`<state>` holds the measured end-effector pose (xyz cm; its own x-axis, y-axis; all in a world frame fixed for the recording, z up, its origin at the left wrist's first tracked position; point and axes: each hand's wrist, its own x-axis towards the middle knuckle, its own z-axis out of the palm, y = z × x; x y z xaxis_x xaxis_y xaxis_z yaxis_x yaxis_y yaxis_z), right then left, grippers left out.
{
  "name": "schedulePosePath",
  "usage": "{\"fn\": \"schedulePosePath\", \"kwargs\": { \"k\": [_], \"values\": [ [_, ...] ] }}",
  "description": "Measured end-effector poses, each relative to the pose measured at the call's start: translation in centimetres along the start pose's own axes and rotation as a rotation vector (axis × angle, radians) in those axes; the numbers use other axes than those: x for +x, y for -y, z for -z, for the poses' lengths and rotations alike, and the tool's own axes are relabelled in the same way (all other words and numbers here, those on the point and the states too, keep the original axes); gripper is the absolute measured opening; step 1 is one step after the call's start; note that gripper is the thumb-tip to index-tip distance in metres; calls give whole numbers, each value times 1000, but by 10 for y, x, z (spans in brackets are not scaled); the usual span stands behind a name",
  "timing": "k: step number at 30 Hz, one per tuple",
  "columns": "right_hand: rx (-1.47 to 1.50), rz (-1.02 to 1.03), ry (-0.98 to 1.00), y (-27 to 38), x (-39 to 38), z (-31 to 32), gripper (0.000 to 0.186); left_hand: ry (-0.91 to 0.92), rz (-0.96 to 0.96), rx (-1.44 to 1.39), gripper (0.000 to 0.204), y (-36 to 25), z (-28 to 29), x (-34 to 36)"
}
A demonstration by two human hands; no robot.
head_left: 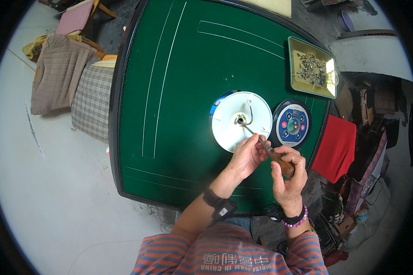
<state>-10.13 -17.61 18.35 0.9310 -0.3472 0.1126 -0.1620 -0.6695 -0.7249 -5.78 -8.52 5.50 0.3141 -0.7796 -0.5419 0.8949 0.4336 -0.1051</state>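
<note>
A screwdriver with a brown wooden handle (286, 167) is gripped in my right hand (289, 178). Its thin shaft points up and left to the middle of a round white disc (227, 130), where a dark hole and a short dark cable (251, 112) show. My left hand (248, 158) pinches the shaft near the disc's lower edge. Whether the tip touches a screw is too small to tell. A bit of blue shows under the disc's left side. Right beside the disc lies a round control panel (293, 124) with a blue face and several buttons.
The green table (188, 101) has a dark raised rim. At its far right corner sits a yellowish tray (312, 89) with many small metal parts. Red cloth (335, 149) hangs beyond the right edge. Clothes-covered chairs (94, 101) stand to the left.
</note>
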Motion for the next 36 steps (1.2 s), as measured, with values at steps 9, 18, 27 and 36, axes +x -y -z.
{"fn": "schedulePosePath", "kwargs": {
  "k": [9, 18, 27, 36],
  "values": [
    [-366, -22, 207, 39, 36, 16, 26, -49, -7, -49, 24, -5, 3, 3],
    [-411, 165, 356, 29, 58, 11, 25, 101, -30, -251, 22, -6, 7, 5],
    [-412, 288, 594, 37, 76, 25, 25, -10, -20, -274, 25, -4, -7, 0],
    [-571, 233, 514, 35, 67, 23, 18, 16, -83, -303, 19, 8, 6, 11]
  ]
}}
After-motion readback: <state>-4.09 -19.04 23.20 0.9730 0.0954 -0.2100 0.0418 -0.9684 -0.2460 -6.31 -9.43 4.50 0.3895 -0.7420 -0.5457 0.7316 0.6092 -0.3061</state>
